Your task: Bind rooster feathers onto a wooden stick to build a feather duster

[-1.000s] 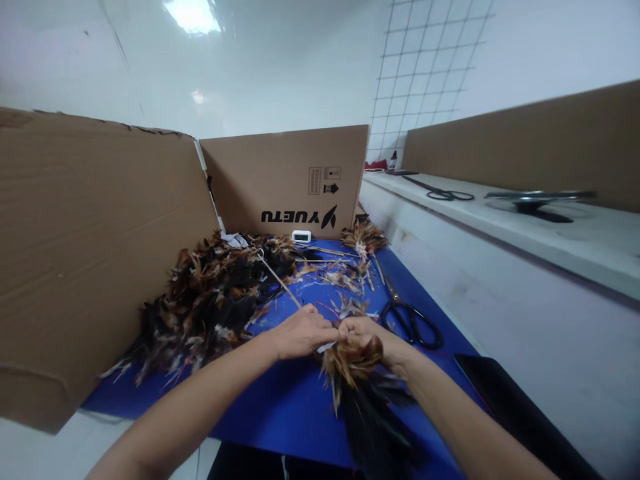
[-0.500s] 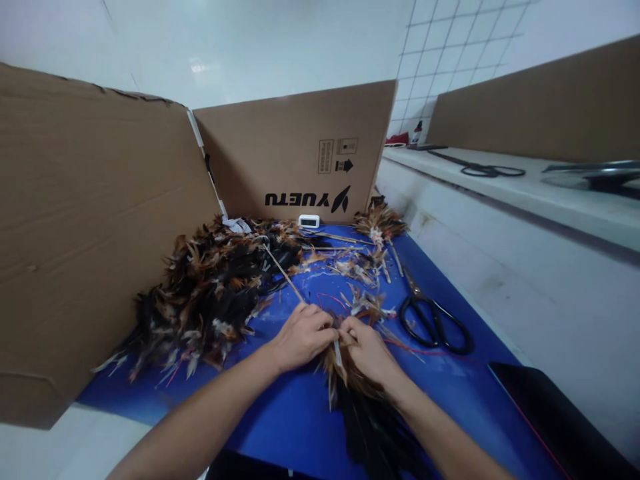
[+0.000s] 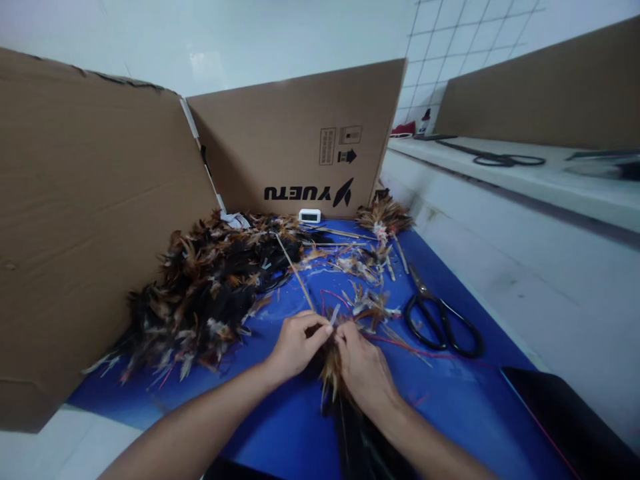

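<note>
My left hand [image 3: 296, 343] is closed in a pinch, thumb and forefinger together on a short whitish strip [image 3: 335, 315] that sticks up past the fingertips. Close against it, my right hand [image 3: 363, 363] has its fingers closed on a bundle of brown and black feathers [image 3: 331, 380]. The bundle's long dark feathers hang down toward me between my forearms. A thin stick [image 3: 296, 272] runs from near my left fingers toward the far left pile. Red thread [image 3: 393, 341] trails to the right of my right hand. My fingertips hide where strip and bundle meet.
Black-handled scissors [image 3: 443, 323] lie right on the blue mat [image 3: 280, 413]. A large feather pile [image 3: 200, 293] lies left; another feather bundle [image 3: 384, 217] lies far right. Cardboard panels [image 3: 295, 113] stand behind and left. A small white display [image 3: 309, 216] sits at the back.
The whitish strip hung below my fingers before; now it points upward from my left fingertips. My hands have shifted slightly, and the whole view has tilted a little.
</note>
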Demonstrator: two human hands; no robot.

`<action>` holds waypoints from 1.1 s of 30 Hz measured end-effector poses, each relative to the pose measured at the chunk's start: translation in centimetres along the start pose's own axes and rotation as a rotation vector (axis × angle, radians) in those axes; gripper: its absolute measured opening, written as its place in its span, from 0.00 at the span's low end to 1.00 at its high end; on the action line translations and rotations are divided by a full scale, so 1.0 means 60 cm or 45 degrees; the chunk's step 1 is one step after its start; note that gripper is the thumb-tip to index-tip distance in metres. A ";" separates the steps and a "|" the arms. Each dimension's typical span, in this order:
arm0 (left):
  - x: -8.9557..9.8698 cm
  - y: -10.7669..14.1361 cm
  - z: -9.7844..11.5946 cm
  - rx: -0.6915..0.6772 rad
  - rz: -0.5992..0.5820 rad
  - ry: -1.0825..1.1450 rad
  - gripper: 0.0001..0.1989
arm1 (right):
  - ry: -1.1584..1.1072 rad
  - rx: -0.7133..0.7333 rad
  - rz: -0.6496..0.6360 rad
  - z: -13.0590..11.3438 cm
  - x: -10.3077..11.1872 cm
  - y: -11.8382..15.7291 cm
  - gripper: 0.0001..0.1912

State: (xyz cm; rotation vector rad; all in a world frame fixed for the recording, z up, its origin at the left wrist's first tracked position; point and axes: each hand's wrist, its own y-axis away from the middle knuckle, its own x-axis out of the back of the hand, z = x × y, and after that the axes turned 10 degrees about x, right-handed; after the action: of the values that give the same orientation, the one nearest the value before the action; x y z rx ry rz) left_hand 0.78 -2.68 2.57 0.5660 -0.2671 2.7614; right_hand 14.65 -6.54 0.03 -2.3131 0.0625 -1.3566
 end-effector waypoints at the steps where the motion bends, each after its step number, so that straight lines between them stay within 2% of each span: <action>1: -0.001 0.000 -0.001 0.067 -0.013 0.056 0.12 | 0.004 0.000 -0.006 -0.001 0.000 0.001 0.10; 5: -0.008 0.000 -0.008 0.278 -0.111 0.331 0.14 | -0.030 -0.031 -0.034 -0.001 0.001 0.003 0.11; 9: -0.015 -0.002 -0.011 0.348 -0.161 0.496 0.14 | -0.123 -0.024 -0.035 0.001 -0.001 0.004 0.10; 17: -0.011 -0.004 -0.020 0.274 -0.173 0.329 0.13 | -0.268 -0.020 -0.087 0.008 0.008 0.000 0.11; 22: -0.010 -0.005 -0.020 0.208 -0.186 0.266 0.08 | -0.320 0.035 -0.033 0.007 0.016 -0.005 0.13; 29: -0.008 -0.009 -0.021 0.167 -0.252 0.216 0.04 | -0.360 -0.016 -0.031 0.003 0.025 -0.011 0.12; 33: -0.004 -0.011 -0.018 0.155 -0.302 0.115 0.07 | -0.383 -0.081 -0.001 0.004 0.032 -0.013 0.11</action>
State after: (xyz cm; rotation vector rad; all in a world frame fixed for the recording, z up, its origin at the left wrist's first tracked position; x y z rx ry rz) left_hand 0.83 -1.84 1.60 0.4680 -0.0098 2.5751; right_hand 15.68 -6.28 1.82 -2.5436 0.0105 -1.0063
